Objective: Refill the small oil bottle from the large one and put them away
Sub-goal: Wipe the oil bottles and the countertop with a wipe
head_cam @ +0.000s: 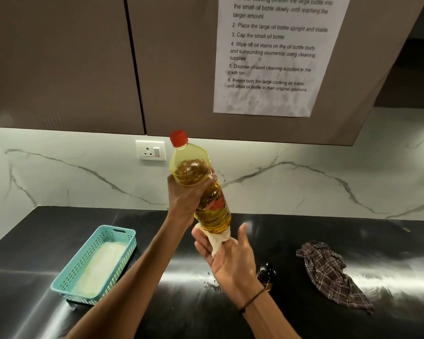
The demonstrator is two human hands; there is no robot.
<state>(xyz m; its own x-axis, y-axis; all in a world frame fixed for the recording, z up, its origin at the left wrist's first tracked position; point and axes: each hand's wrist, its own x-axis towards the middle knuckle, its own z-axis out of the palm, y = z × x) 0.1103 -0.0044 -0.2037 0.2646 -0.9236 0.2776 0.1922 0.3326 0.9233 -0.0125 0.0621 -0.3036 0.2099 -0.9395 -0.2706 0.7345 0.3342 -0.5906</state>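
Note:
My left hand (185,195) grips the large oil bottle (194,172) round its middle and holds it in the air, tilted a little, red cap on top. The bottle holds yellow oil. Under the bottle's base my right hand (227,256) lies palm up with a white tissue (217,242) across its fingers, the tissue touching the bottle's bottom. The small oil bottle (266,274), dark with a black top, stands on the black countertop (304,302) just right of my right wrist, partly hidden by it.
A teal perforated basket (66,281) with white paper in it sits at the left of the countertop. A crumpled checked cloth (328,270) lies at the right. A wall socket (150,150) and an instruction sheet (272,57) are behind, under the cabinets.

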